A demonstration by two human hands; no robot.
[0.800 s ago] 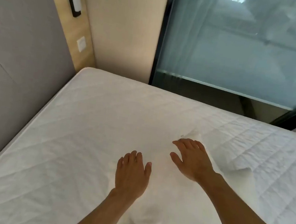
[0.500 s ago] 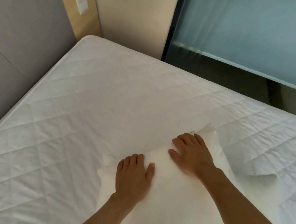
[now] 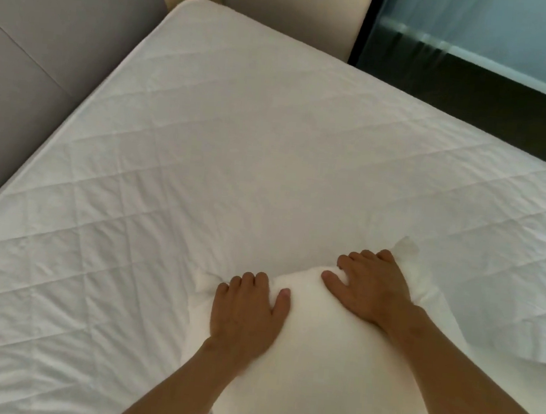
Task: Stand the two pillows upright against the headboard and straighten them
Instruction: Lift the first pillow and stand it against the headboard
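Observation:
A white pillow (image 3: pixel 317 354) lies flat on the near part of the white quilted mattress (image 3: pixel 236 156). My left hand (image 3: pixel 248 308) grips its far edge near the left corner, fingers curled over the top. My right hand (image 3: pixel 374 286) grips the same edge further right, fingers dug into the fabric. A second white pillow (image 3: pixel 501 315) lies flat to the right, partly under the first one. The grey padded headboard (image 3: pixel 45 61) runs along the left side of the bed, well away from both pillows.
A beige wall panel (image 3: pixel 290 11) stands behind the far corner of the bed. A dark-framed glass partition (image 3: pixel 481 36) runs along the bed's far right side. The mattress between the pillows and the headboard carries only the quilted cover.
The view has tilted down and closer. Both hands went from lying flat on the pillow to curling their fingers over its far edge, bunching the fabric.

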